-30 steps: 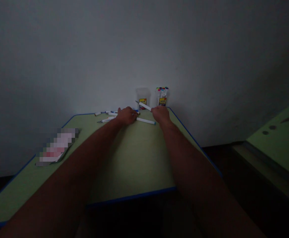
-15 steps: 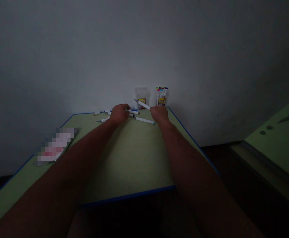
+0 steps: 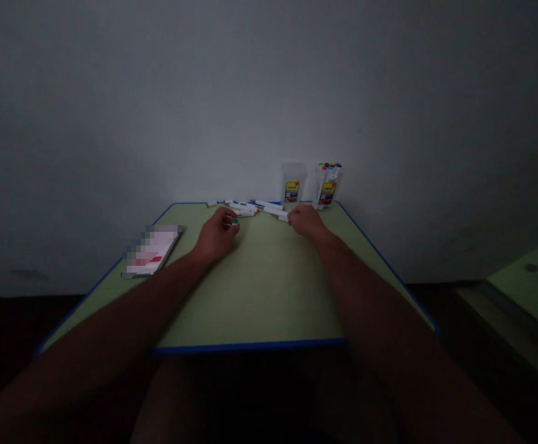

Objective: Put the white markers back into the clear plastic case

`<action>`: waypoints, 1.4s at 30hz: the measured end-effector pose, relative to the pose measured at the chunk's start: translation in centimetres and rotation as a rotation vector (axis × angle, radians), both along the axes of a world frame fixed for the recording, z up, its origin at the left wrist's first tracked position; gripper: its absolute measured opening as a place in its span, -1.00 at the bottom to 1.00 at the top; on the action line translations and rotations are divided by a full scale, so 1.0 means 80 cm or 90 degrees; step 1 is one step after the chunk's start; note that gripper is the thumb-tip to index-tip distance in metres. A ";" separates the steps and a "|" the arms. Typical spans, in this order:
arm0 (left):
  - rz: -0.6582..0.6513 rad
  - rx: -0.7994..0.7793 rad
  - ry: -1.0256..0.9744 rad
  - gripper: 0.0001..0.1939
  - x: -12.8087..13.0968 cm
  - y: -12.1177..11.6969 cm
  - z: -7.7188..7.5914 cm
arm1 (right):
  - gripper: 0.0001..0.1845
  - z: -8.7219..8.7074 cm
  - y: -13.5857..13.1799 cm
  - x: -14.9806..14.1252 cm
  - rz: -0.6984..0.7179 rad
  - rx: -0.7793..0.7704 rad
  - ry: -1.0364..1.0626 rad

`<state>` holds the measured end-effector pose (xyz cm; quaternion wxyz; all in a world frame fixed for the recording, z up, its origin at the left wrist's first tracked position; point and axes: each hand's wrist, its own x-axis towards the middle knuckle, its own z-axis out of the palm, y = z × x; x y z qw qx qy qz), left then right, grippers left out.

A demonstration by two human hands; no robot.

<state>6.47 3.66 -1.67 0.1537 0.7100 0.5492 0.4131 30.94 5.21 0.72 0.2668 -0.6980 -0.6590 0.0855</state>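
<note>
My right hand (image 3: pixel 305 221) is closed around one end of a white marker (image 3: pixel 275 211), which points left over the loose pens. My left hand (image 3: pixel 216 235) has its fingers closed on a small white marker cap (image 3: pixel 235 222) with a green end; the fingers partly hide it. Beyond the hands, several loose white markers (image 3: pixel 243 208) lie in a jumble on the table. Behind my right hand stands a clear plastic marker box (image 3: pixel 291 184) with a yellow label. To its right a second clear box (image 3: pixel 327 188) holds several markers with coloured ends.
The pale green table (image 3: pixel 254 302) has a blue edge and stands against a grey wall (image 3: pixel 250 92). A flat device with a blurred screen (image 3: pixel 154 250) lies at the left side. Off to the right is a light green panel (image 3: pixel 534 283) with dark spots.
My left hand has drawn back from the loose markers, a green-ended cap now showing in its fingers. The marker in my right hand has come down lower. The view has turned slightly left.
</note>
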 end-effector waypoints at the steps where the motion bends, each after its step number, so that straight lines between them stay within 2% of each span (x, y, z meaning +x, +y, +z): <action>1: 0.002 -0.013 -0.008 -0.69 -0.001 -0.002 -0.002 | -0.76 -0.001 -0.001 -0.002 -0.002 -0.008 0.008; 3: 0.006 -0.021 -0.020 -0.68 -0.001 -0.003 -0.006 | -0.76 -0.003 -0.002 -0.004 -0.006 -0.031 0.036; 7: -0.016 -0.012 -0.033 -0.83 -0.002 -0.001 -0.010 | -0.77 -0.007 -0.002 -0.006 -0.014 -0.027 0.071; 15: -0.017 -0.010 -0.094 -0.82 -0.007 -0.007 -0.005 | -0.77 -0.015 0.000 -0.004 -0.008 -0.001 0.077; 22: -0.001 0.034 -0.043 -0.82 -0.006 -0.012 0.000 | -0.78 -0.017 0.000 -0.006 -0.001 0.013 0.075; 27: 0.005 0.023 -0.014 -0.83 -0.006 -0.016 0.004 | -0.78 -0.017 0.000 -0.007 0.008 0.023 0.082; 32: -0.053 -0.041 -0.109 -0.79 -0.006 -0.014 -0.002 | -0.81 -0.015 -0.003 -0.009 -0.002 0.081 0.100; 35: -0.074 -0.035 -0.117 -0.77 -0.007 -0.012 -0.006 | -0.79 -0.016 -0.003 -0.010 0.013 0.138 0.162; 38: -0.049 -0.014 -0.085 -0.77 -0.007 -0.014 -0.003 | -0.76 -0.017 -0.003 -0.011 0.042 0.181 0.212; 42: 0.000 -0.017 -0.044 -0.76 -0.005 -0.020 0.006 | -0.76 -0.016 -0.009 -0.016 0.075 0.228 0.205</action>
